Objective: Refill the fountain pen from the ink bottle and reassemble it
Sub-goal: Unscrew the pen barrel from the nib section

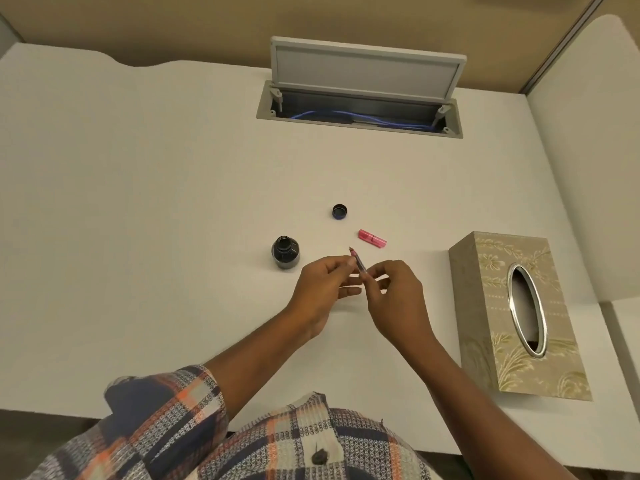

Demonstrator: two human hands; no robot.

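The left grip (322, 289) and right grip (398, 296) both pinch the slim pink-nibbed pen section (358, 263) just right of the open dark glass ink bottle (285, 252). Filling seems in hand; next, dip the nib into its mouth.

We look down on a white counter (138, 168) under warm, even light. Set into it is a grey cable hatch (346, 125), its lid (367, 69) propped up and blue cables (346, 116) inside. Behind the hatch runs a tan wall (173, 22). Right of the hatch rises a metal post (568, 39), and nearer us a patterned tissue box (485, 323).
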